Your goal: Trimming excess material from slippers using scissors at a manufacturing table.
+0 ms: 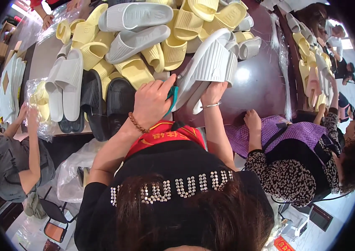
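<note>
My right hand grips a pair of light grey slide sandals from below, tilted up in front of me with their soles together. Closed around a curved teal tool handle, my left hand is at the near left edge of the pair. Its fingertips reach the side of the sandal. The working end of the teal tool is hidden, so its exact kind does not show. Left of that hand stand black slides and another light grey pair at the table's front edge.
A heap of yellow slides and grey slides covers the far table. Clear plastic bags hang at lower left. Co-workers sit close on the left and right. More slides lie on a table at far right.
</note>
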{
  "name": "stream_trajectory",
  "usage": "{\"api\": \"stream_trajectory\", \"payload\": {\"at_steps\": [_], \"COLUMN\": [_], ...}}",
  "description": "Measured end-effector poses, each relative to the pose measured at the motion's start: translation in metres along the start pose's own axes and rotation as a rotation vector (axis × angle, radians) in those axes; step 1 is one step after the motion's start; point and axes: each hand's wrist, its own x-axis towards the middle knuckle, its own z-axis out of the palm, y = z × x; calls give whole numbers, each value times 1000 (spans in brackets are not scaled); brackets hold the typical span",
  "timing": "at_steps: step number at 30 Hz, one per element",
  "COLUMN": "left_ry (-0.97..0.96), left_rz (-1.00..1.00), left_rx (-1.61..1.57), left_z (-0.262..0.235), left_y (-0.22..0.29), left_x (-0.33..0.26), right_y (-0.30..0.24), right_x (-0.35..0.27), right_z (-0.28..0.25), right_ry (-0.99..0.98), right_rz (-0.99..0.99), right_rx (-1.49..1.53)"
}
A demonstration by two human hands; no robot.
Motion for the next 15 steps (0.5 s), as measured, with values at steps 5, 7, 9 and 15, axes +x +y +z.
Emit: {"api": "stream_trajectory", "payload": {"at_steps": [5,7,9,15], "left_ry": [22,43,89,6], "left_rz": [-22,-22,-21,-259], "left_rx": [-23,-73,-174,-279], "left_z": [1,3,6,12], "left_y": [2,-4,-13,-39], "left_x": [7,8,5,-19], "right_y": [3,7,11,12], "right_x": [-6,-8,-7,-3], "right_z": [-11,-21,-29,-40], "right_ry": [-56,-160,-169,-466], "right_rz": [9,-14,54,-545], "right_rx": [-83,-256,-328,-1180]}}
